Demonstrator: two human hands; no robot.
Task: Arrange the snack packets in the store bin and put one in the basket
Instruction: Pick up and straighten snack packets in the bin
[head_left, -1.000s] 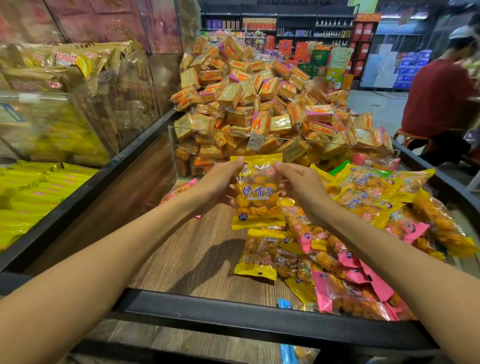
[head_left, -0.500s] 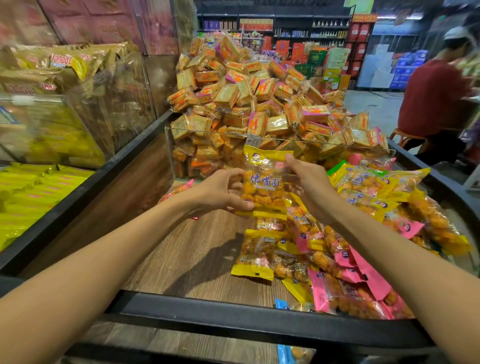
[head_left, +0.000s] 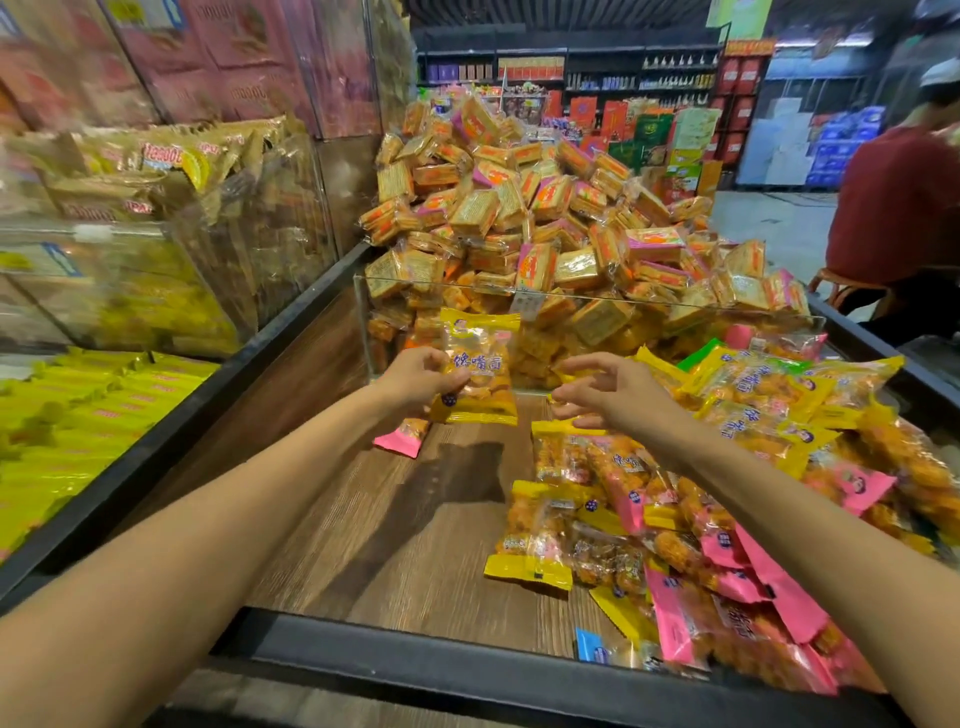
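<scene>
My left hand (head_left: 421, 376) grips a yellow snack packet (head_left: 480, 371) upright by its left edge, above the wooden floor of the store bin (head_left: 395, 519). Just to the right, my right hand (head_left: 605, 395) hovers with loosely curled fingers and holds nothing. Under and right of it lies a loose heap of yellow and pink snack packets (head_left: 675, 525). A lone pink packet (head_left: 402, 436) lies on the wood below my left hand. No basket is in view.
A clear divider (head_left: 675, 301) closes the bin's far end, with a tall pile of orange biscuit packs (head_left: 540, 218) behind it. The bin's black front rim (head_left: 467, 654) is near me. Yellow packets (head_left: 78, 415) fill the left bin. A person in red (head_left: 893, 208) sits far right.
My right hand has let go of the yellow packet and drawn away to the right. My left hand alone now holds it and has carried it left and farther back in the bin.
</scene>
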